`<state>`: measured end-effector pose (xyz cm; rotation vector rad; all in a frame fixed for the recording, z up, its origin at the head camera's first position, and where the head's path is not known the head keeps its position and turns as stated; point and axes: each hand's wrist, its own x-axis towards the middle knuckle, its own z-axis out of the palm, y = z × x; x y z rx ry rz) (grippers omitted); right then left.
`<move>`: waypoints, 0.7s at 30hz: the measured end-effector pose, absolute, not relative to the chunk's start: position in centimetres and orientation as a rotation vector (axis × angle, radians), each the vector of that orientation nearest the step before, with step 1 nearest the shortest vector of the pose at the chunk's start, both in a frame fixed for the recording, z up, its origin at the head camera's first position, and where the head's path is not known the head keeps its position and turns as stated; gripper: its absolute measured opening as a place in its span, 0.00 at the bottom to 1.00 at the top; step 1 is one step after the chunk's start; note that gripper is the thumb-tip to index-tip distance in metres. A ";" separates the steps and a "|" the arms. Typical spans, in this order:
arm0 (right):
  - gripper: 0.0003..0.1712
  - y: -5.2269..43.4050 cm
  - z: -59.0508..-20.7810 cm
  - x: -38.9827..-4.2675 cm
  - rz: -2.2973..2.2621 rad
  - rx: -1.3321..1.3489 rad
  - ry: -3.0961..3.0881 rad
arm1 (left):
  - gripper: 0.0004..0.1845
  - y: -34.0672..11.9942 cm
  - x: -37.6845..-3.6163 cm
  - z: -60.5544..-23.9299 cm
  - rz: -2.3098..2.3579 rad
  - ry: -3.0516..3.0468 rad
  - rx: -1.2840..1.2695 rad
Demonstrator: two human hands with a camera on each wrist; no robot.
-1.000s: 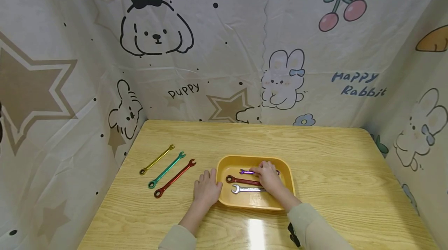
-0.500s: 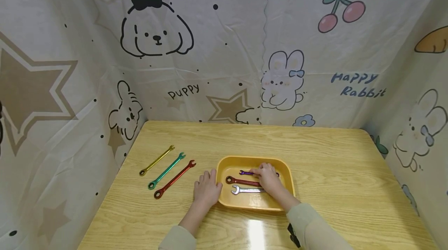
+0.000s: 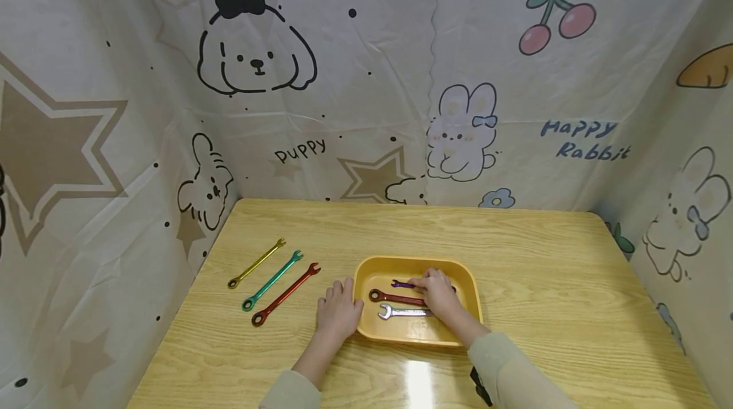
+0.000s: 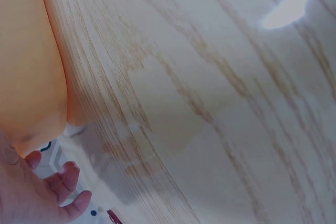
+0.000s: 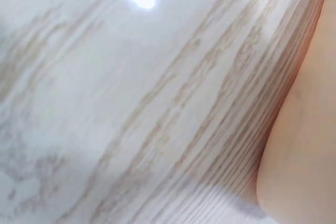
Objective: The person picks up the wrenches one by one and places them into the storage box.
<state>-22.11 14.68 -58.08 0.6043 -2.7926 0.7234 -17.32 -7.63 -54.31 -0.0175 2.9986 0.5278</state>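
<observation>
My right hand (image 3: 439, 293) reaches into the yellow tray (image 3: 412, 337) and pinches a small purple wrench (image 3: 403, 284) near its middle, hiding part of it. The wrench lies crosswise toward the tray's far side. Below it in the tray are a dark red wrench (image 3: 401, 298) and a silver wrench (image 3: 408, 312), their right ends covered by my right hand and forearm. At the tray's left side rests my left hand (image 3: 338, 313), thumb against the rim. In the left wrist view its fingers (image 4: 65, 182) are loosely bent, around nothing visible.
Left of the tray, a yellow wrench (image 3: 256, 264), a green wrench (image 3: 272, 282) and a bright red wrench (image 3: 286, 294) lie slanted side by side on the wood-grain table (image 3: 550, 282). A printed curtain (image 3: 366, 78) encloses the table's back and sides.
Both hands and the wrenches keep nearly the same places. The whole head view has shifted very slightly downward.
</observation>
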 end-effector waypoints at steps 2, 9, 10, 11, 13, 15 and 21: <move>0.09 14.7 -58.1 -22.1 0.736 0.605 -2.794 | 0.19 -7.6 -17.3 -54.3 0.528 3.002 -0.018; 0.09 14.7 -58.2 -22.2 0.781 0.594 -2.795 | 0.19 -7.6 -17.3 -54.4 0.537 3.000 -0.024; 0.09 14.7 -58.2 -22.2 0.782 0.592 -2.794 | 0.19 -7.6 -17.3 -54.4 0.538 2.999 -0.024; 0.09 14.7 -58.3 -22.2 0.785 0.589 -2.793 | 0.19 -7.6 -17.3 -54.4 0.540 2.999 -0.024; 0.08 14.6 -58.3 -22.2 0.798 0.584 -2.788 | 0.19 -7.6 -17.3 -54.4 0.541 2.999 -0.022; 0.08 14.6 -58.3 -22.2 0.813 0.580 -2.782 | 0.19 -7.6 -17.2 -54.4 0.540 2.999 -0.019; 0.09 14.6 -58.3 -22.1 0.841 0.556 -2.781 | 0.19 -7.7 -17.2 -54.4 0.537 2.994 -0.019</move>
